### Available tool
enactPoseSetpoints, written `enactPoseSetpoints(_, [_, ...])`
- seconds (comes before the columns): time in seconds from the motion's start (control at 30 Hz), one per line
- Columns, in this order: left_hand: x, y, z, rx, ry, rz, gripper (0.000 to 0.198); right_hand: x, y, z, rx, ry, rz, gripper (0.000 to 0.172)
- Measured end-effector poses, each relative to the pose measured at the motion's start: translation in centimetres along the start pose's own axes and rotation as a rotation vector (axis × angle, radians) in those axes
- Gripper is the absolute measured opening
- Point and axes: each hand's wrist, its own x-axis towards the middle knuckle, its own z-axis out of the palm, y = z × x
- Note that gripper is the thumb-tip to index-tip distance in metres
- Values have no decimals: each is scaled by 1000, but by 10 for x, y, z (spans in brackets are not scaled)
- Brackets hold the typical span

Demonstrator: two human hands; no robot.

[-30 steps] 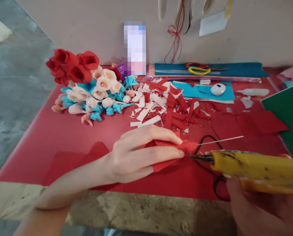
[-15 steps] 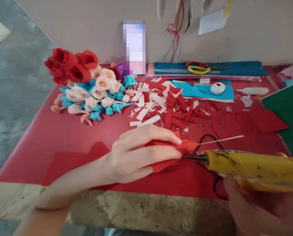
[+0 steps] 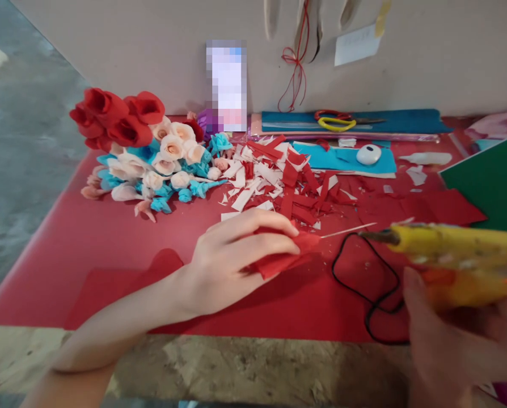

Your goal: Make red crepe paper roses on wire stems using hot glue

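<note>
My left hand (image 3: 232, 258) is closed over a piece of red crepe paper (image 3: 308, 245), with the fingertips bent down on it. From the paper's right end a thin pale stick (image 3: 349, 229) sticks out. The thumb is hidden under the hand. At the right, my right hand (image 3: 453, 345) grips a yellow hot glue gun (image 3: 457, 246), somewhat blurred. Its dark nozzle points left, just past the stick's tip and apart from the paper. A black cord (image 3: 358, 292) lies looped on the red table cover (image 3: 185, 235) between the hands.
Paper flowers (image 3: 168, 150) are heaped at the back left, beside red and white paper scraps (image 3: 274, 175). Behind lie scissors (image 3: 336, 122), a white earbud case (image 3: 368, 154) and a small bottle (image 3: 426, 158). A phone (image 3: 228, 85) leans on the wall; a green board (image 3: 491, 181) stands right.
The glue gun has moved up and right, its nozzle leaving the red paper. My left hand has shifted slightly left with the paper, and the camera view has moved a little.
</note>
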Motion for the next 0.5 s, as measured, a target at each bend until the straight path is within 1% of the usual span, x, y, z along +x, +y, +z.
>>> enactPoseSetpoints(0.03, [0, -1, 2, 2, 7, -38, 12, 6, 5, 4, -46, -7, 22, 47])
enactPoseSetpoints(0.07, [0, -3, 5, -6, -1, -71, 12, 13, 11, 9, -106, -60, 47, 50])
enactPoseSetpoints(0.1, [0, -5, 7, -21, -20, -99, 12, 19, 18, 15, -202, -171, 74, 53])
enactPoseSetpoints(0.13, [0, -7, 9, -35, -46, -125, 13, 24, 26, 21, -245, -230, 90, 52])
enactPoseSetpoints(0.23, [-1, -12, 12, -68, -138, -197, 13, 32, 51, 40, -324, -364, 130, 37])
enactPoseSetpoints(0.3, [-2, -13, 13, -77, -171, -221, 13, 31, 63, 51, -361, -449, 153, 32])
enactPoseSetpoints(0.4, [-3, -12, 13, -97, -183, -229, 14, 27, 70, 62, -383, -485, 139, 34])
enactPoseSetpoints(0.47, [-3, -11, 12, -109, -178, -237, 15, 25, 64, 61, -370, -449, 84, 40])
enactPoseSetpoints(0.5, [-3, -10, 11, -115, -173, -240, 15, 25, 57, 57, -357, -414, 46, 43])
